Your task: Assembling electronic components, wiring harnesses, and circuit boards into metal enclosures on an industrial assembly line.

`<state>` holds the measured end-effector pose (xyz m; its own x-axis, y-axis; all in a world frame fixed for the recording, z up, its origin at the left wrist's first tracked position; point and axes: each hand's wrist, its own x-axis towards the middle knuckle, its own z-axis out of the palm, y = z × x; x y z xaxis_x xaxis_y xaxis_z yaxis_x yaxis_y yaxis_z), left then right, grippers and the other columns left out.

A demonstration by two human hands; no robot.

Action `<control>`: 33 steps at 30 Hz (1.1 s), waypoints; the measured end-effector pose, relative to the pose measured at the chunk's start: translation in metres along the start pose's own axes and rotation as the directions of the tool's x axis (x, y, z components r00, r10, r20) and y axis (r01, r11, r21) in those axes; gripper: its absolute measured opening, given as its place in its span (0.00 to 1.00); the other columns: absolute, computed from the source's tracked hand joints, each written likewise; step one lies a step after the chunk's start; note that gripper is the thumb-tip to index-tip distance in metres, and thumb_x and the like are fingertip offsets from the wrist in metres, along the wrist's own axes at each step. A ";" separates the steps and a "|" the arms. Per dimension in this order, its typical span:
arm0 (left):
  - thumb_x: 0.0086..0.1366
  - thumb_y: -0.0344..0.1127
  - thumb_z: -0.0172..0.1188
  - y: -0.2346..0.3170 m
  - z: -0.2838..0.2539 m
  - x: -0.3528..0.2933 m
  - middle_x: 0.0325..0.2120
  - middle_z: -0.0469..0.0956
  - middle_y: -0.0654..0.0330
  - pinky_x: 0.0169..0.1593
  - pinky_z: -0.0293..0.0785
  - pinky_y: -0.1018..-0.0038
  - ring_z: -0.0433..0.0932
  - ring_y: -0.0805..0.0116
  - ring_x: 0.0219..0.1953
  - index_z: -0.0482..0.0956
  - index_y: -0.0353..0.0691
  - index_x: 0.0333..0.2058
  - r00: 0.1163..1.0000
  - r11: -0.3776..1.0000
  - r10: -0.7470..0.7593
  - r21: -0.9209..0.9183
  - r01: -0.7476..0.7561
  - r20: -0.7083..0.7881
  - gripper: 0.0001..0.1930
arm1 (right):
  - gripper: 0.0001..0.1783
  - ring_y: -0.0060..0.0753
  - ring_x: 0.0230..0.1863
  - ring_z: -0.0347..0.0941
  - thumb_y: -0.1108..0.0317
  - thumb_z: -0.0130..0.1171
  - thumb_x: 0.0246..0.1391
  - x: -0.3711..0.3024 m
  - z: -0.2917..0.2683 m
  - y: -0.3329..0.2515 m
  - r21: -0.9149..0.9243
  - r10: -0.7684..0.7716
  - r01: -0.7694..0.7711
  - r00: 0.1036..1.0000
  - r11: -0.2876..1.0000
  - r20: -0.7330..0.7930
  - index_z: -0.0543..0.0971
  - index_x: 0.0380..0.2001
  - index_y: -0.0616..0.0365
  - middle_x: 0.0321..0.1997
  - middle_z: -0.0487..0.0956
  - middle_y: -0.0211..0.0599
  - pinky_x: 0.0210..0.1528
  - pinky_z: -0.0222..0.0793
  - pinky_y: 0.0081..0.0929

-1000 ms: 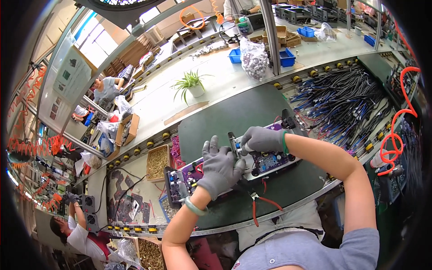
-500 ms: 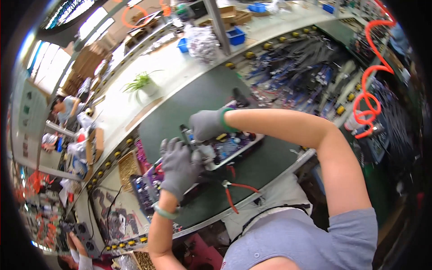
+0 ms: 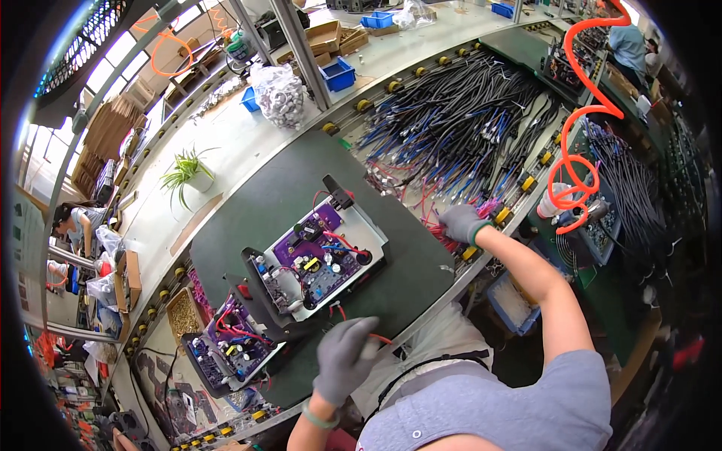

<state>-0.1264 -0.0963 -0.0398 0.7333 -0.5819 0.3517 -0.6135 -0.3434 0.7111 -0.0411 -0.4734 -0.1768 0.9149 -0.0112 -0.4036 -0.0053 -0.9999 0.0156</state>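
Note:
My right hand (image 3: 462, 224), in a grey glove, is at the near edge of the cable heap with its fingers closed among thin red and pink wires (image 3: 440, 233); the fingertips are partly hidden. My left hand (image 3: 346, 359), also gloved, hovers over the mat's near edge, fingers loosely bent, thumb apart, nothing visible in it. Behind it lie red-handled pliers (image 3: 383, 340), partly covered. An open metal casing with a purple circuit board (image 3: 323, 259) and black end pieces sits on the green mat (image 3: 263, 192). A second purple-board unit (image 3: 237, 338) stands to its left.
Black cables with blue ends (image 3: 451, 120) are heaped at the right back. An orange coiled hose (image 3: 564, 161) hangs at right. A box of small brass-coloured parts (image 3: 183, 322) stands left. A potted plant (image 3: 197, 179) and blue bins (image 3: 338, 75) are on the far bench.
My right hand has left the casing and moved right to the wires. My left hand has come off the casing and back toward me. The view has shifted.

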 end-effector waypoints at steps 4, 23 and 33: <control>0.57 0.29 0.62 -0.007 0.038 0.027 0.36 0.81 0.51 0.38 0.76 0.62 0.80 0.49 0.35 0.81 0.40 0.42 0.995 0.998 0.015 -0.063 -0.009 0.094 0.13 | 0.12 0.47 0.42 0.82 0.64 0.56 0.51 -0.004 -0.033 0.015 0.043 0.066 -0.060 0.986 0.997 -0.151 0.85 0.37 0.46 0.39 0.84 0.39 0.43 0.77 0.42; 0.69 0.35 0.58 -0.027 0.090 0.067 0.42 0.81 0.53 0.51 0.75 0.70 0.79 0.66 0.46 0.78 0.35 0.49 0.920 0.825 -0.211 -0.444 0.349 0.330 0.14 | 0.09 0.47 0.29 0.78 0.63 0.62 0.54 -0.056 -0.045 0.035 0.734 0.353 0.157 0.798 0.661 -0.488 0.84 0.30 0.57 0.26 0.81 0.44 0.33 0.71 0.36; 0.73 0.32 0.54 0.022 0.033 0.073 0.30 0.75 0.67 0.36 0.69 0.81 0.71 0.82 0.32 0.78 0.36 0.47 0.912 0.578 -0.403 -0.793 0.192 -0.073 0.09 | 0.11 0.44 0.27 0.75 0.78 0.65 0.43 -0.124 -0.155 -0.102 0.327 -0.363 0.756 0.586 0.567 -0.724 0.78 0.33 0.58 0.28 0.77 0.41 0.30 0.70 0.33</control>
<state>-0.0963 -0.1708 -0.0182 0.9376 -0.3387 0.0784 0.0187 0.2743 0.9615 -0.0915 -0.3680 0.0137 0.8307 0.3651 0.4203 0.5561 -0.5796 -0.5957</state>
